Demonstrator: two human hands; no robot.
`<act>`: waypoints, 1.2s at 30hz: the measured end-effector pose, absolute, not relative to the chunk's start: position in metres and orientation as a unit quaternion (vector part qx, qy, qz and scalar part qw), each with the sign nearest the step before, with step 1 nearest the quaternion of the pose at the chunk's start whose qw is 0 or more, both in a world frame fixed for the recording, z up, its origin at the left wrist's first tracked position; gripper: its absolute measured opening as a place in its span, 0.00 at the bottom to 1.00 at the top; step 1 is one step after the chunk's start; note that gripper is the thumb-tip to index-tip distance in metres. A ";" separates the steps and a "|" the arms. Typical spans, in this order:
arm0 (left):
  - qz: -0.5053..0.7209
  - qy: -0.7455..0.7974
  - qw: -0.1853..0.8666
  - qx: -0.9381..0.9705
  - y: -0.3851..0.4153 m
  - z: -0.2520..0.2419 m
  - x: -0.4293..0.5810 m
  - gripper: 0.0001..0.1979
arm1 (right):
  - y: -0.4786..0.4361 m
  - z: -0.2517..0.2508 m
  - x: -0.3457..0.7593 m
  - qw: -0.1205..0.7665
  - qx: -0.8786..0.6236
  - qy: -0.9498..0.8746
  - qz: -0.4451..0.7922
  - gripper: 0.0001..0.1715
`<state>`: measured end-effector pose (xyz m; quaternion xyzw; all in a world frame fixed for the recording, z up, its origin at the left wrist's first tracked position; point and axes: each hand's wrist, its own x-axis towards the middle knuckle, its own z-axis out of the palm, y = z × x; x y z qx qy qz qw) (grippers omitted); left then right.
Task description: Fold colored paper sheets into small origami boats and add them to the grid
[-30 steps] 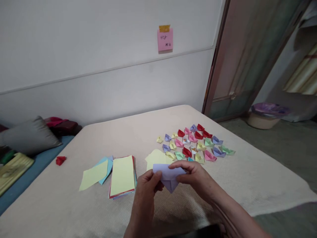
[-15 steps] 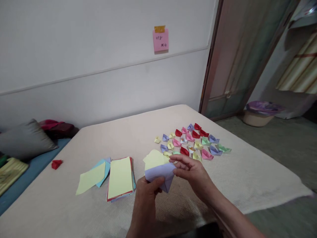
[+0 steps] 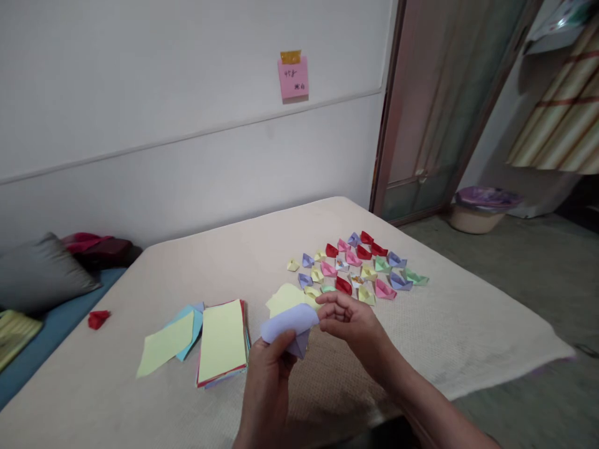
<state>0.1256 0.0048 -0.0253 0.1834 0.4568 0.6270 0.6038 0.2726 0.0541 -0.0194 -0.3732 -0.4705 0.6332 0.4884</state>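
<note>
A folded sheet of purple paper [image 3: 291,319] is pinched in my left hand [image 3: 269,368], its thumb flat across the front. The upper flap bows upward, and a pointed part hangs below the thumb. At the paper's right corner is my right hand [image 3: 353,321], fingers bent and thumb apart from them. Its thumb tip is at the paper's edge; I cannot tell whether it touches. Behind the purple paper lie pale yellow sheets [image 3: 285,298], partly covered. Beyond my right hand stand rows of small folded paper boats [image 3: 343,285] in several colours.
Left of my hands is a stack of coloured paper [image 3: 222,343], beside loose yellow [image 3: 165,343] and blue sheets. A red folded paper piece [image 3: 98,319] sits near the left edge of the cloth-covered surface [image 3: 224,262]. A grey pillow [image 3: 44,274] lies beyond.
The view has shifted slightly right. The purple paper's upper flap now bows up more, and the paper is tilted differently in my left hand. My right hand stays by its right corner.
</note>
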 end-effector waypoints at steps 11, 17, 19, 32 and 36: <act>0.607 0.533 0.539 0.240 0.002 -0.018 0.126 0.14 | 0.053 -0.017 0.271 0.483 -0.372 -0.458 0.647 0.16; 0.581 0.602 0.472 0.277 0.005 -0.020 0.125 0.13 | 0.052 -0.019 0.269 0.473 -0.364 -0.474 0.647 0.16; 0.579 0.615 0.454 0.283 0.005 -0.021 0.125 0.13 | 0.052 -0.020 0.268 0.467 -0.354 -0.480 0.653 0.16; 0.591 0.613 0.448 0.271 0.005 -0.024 0.124 0.14 | 0.053 -0.018 0.271 0.485 -0.380 -0.480 0.624 0.19; 0.578 0.624 0.451 0.271 0.004 -0.022 0.124 0.14 | 0.052 -0.017 0.270 0.476 -0.377 -0.483 0.630 0.17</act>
